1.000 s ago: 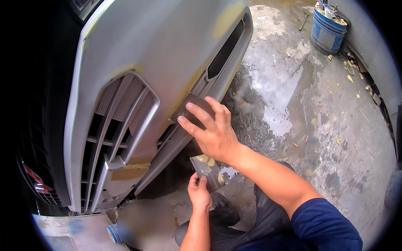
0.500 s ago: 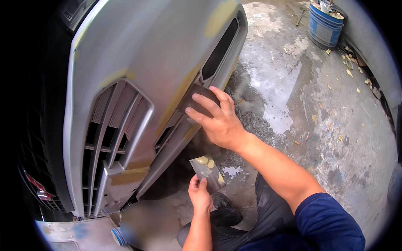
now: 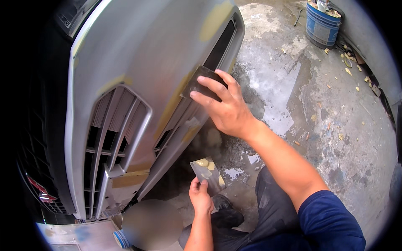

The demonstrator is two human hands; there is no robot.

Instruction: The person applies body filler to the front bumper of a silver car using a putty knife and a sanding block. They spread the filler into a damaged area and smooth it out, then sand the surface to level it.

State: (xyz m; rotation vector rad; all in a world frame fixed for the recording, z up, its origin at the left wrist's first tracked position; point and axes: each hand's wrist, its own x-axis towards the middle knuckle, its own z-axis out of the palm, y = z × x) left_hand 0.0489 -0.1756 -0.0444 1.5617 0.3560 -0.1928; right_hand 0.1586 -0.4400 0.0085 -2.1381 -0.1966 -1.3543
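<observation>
Your R hand [image 3: 228, 109], fingers splayed, has the dk flat spreader [image 3: 194, 84] on the grey car bumper [image 3: 140, 54] by its dk slot [image 3: 220, 47], L hand [image 3: 200, 200] pinching a grey plate [image 3: 213, 178] w/ yellow filler [image 3: 203, 162] below.

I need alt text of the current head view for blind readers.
A person's right hand holds a dark spreader against a grey car bumper with yellowish patches; the left hand holds a grey plate bearing yellowish putty. A blue bucket stands on concrete.
</observation>
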